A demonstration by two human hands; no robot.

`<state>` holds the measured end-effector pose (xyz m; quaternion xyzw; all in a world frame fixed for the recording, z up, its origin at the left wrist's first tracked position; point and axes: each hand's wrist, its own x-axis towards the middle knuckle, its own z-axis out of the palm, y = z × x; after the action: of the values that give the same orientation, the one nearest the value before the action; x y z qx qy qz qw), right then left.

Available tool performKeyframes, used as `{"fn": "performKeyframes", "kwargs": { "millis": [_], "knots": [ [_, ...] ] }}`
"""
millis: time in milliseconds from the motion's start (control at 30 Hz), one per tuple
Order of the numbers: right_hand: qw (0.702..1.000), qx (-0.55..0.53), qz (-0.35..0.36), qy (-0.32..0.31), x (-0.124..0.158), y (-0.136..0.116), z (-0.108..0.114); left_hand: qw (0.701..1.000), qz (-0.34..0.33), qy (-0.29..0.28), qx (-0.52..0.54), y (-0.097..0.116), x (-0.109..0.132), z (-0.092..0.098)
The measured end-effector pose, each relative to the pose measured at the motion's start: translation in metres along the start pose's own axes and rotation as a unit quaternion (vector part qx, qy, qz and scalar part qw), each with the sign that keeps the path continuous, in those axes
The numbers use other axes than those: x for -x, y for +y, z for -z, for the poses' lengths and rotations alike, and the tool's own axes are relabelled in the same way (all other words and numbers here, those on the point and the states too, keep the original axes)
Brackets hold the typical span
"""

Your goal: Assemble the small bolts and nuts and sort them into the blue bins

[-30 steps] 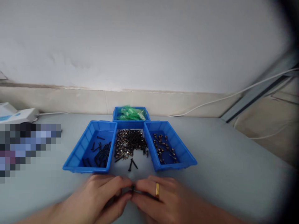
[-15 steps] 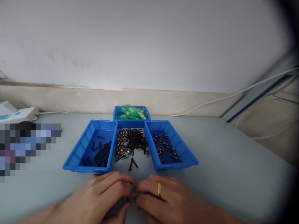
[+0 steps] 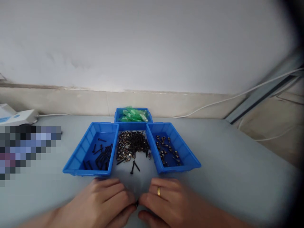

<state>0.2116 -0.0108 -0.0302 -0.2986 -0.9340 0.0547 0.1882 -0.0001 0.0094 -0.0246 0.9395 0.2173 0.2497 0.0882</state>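
Observation:
My left hand [image 3: 104,201] is closed near the table's front, thumb and forefinger pinched on a small dark piece that looks like a black screw [image 3: 137,203]. Only its end shows between the fingertips. Close against it, my right hand [image 3: 167,201], with a gold ring, has its fingers curled; whether it also grips something is hidden. Just beyond both hands, two loose black screws [image 3: 134,167] lie crossed on the table. Behind them is a mixed pile of black and silvery screws [image 3: 133,144].
A blue bin [image 3: 86,173] with black screws stands left of the pile. The blue bin [image 3: 182,168] on the right holds silvery screws. At the back, another blue bin [image 3: 133,126] contains green plastic packets [image 3: 134,114]. A white cable [image 3: 206,106] runs along the wall.
My fingertips have shifted slightly. A dark end now shows between the left thumb and forefinger, and the right fingers are more curled. The bins and pile stay put.

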Motion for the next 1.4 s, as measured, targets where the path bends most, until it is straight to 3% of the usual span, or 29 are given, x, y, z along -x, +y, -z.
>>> {"fn": "performKeyframes", "kwargs": {
  "millis": [133,367,500,733,1000,1167,1400],
  "knots": [
    [1.000,-0.005,-0.020,0.004,-0.001,-0.001,-0.001,1.000,-0.014,0.004,-0.010,0.000,-0.001,0.003],
    [1.000,0.016,0.017,0.013,0.000,0.000,-0.002,0.999,-0.020,-0.025,-0.023,0.001,-0.001,0.004],
    [1.000,-0.008,-0.015,-0.004,0.000,-0.001,0.000,1.000,0.003,-0.018,-0.020,0.002,0.000,0.003],
    [0.997,-0.035,-0.062,0.019,0.003,0.000,-0.002,0.999,0.026,-0.035,-0.006,-0.003,0.003,-0.005],
    [0.996,-0.035,-0.074,0.023,0.003,0.002,-0.001,0.999,0.036,-0.028,0.000,-0.004,0.006,-0.007],
    [0.997,-0.042,-0.051,0.044,0.000,0.001,0.002,0.999,0.037,-0.032,0.007,-0.003,0.004,-0.005],
    [0.999,-0.037,-0.003,-0.011,-0.002,0.000,0.003,0.999,0.045,-0.021,0.004,-0.005,0.004,-0.007]
  ]
}}
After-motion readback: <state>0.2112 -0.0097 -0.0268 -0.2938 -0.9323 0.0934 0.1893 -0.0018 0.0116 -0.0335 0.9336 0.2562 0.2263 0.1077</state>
